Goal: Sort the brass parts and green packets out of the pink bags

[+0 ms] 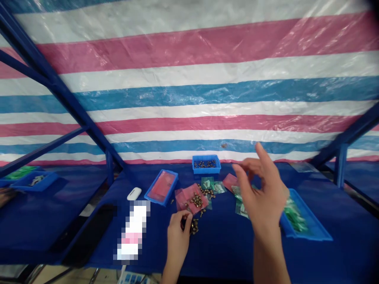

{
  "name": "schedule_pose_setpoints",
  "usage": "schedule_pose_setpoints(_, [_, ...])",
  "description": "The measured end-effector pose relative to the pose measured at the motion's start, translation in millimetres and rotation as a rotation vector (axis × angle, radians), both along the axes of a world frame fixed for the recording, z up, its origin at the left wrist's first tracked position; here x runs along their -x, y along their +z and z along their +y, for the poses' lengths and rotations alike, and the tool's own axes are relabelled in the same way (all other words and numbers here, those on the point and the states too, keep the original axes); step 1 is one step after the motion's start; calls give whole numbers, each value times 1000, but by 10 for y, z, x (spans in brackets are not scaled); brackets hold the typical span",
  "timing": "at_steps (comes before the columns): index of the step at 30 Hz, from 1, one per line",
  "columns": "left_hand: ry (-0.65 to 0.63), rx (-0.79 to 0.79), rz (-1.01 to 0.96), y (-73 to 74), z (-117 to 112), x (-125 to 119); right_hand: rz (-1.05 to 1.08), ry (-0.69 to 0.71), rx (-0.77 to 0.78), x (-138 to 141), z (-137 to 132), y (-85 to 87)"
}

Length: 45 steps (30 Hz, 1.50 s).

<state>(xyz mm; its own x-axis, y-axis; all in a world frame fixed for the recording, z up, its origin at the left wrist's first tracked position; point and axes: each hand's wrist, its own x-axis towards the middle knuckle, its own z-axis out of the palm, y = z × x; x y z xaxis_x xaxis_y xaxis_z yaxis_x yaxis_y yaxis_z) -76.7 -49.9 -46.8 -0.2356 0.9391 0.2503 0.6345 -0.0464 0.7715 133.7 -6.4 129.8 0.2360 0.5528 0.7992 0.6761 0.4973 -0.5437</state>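
Note:
My left hand (177,240) sits low on the blue table top (225,252), its fingers curled together at a small pile of brass fittings (194,227). Whatever lies between those fingers is too small to tell. My right hand (260,193) is raised and blurred, fingers apart, holding nothing visible, above small green-tinted plastic bags (241,207). Further brass fittings lie on a crumpled pink plastic sheet (189,203) just beyond my left hand. A blue tray of brass fittings (206,164) stands at the far edge.
A blue tray lined with pink (161,187) stands left of the fittings, and a blue tray of green bags (304,219) stands at right. A white oval object (134,193) and a pixelated item (132,232) lie at left. Striped tarpaulin (189,94) hangs behind a blue frame (59,90).

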Motion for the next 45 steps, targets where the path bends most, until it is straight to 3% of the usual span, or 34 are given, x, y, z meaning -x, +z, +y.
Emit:
schedule_pose_setpoints(2, [0, -3, -12, 5, -6, -2, 57, -127, -47, -33, 34, -189])
schedule_pose_setpoints(4, [-6, -2, -29, 4, -5, -7, 35, -149, -34, -81, -49, -482])
schedule_pose_setpoints(10, [-64, 13, -82, 23, -6, -19, -202, 359, 458, 10, -363, -1353])
schedule_pose_setpoints(13, [-135, 26, -127, 62, -28, -13, -267, 521, 589, 184, -404, -1600])
schedule_pose_setpoints(16, [-221, 11, -161, 96, -45, -11, -296, 576, 612, 318, -422, -1733])
schedule_pose_setpoints(21, [-243, 26, -196, 72, -44, -22, -301, 560, 555, 364, -462, -1786])
schedule_pose_setpoints(29, [-356, 18, -170, 43, -29, -15, -395, 513, 421, 382, -507, -1696])
schedule_pose_setpoints(34, [-370, 49, -119, 101, -71, -5, -367, 493, 415, 373, -488, -1725])
schedule_pose_setpoints(39, [-310, 24, -201, 120, -82, 2, -274, 446, 376, 335, -525, -1743])
schedule_pose_setpoints(42, [-229, 32, -241, 103, -60, 5, -243, 431, 275, 313, -358, -1563])
schedule_pose_setpoints(45, [-186, 44, -194, 84, -37, 0, -239, 361, 184, 275, 112, -1219])
